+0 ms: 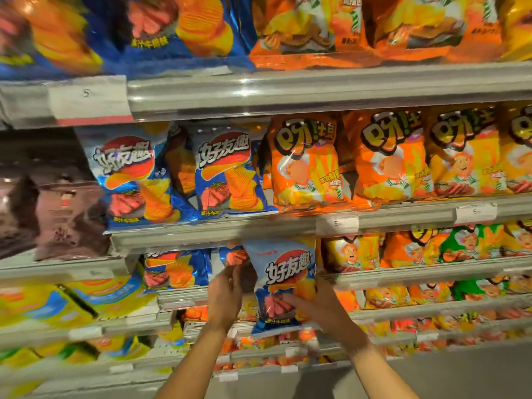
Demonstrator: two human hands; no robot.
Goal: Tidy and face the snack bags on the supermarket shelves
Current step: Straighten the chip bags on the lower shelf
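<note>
The right hand (313,305) grips a blue chip bag (283,286) by its right edge, thumb laid across the printed front and fingers hidden behind, holding it upright with its label facing outward. Just to the left of that hand, the left hand (226,292) is raised with fingers curled around the lower end of a second blue bag (234,256) set further back on the shelf; how firmly it holds is hard to tell, since that bag is largely hidden. Further left of both hands, another blue bag of the same kind (172,269) stands on the same shelf, and to the right of the right hand sit orange and yellow bags (354,251). Above the hands, past the shelf rail (216,231), two more matching blue bags (230,174) already face forward beside orange ones. The step in hand looks like returning the held bag to its row among the blue ones. The next move likely calls for the left hand to keep the rear bag back while the right slides its bag into the gap, upright, label forward, flush with the shelf edge.
</note>
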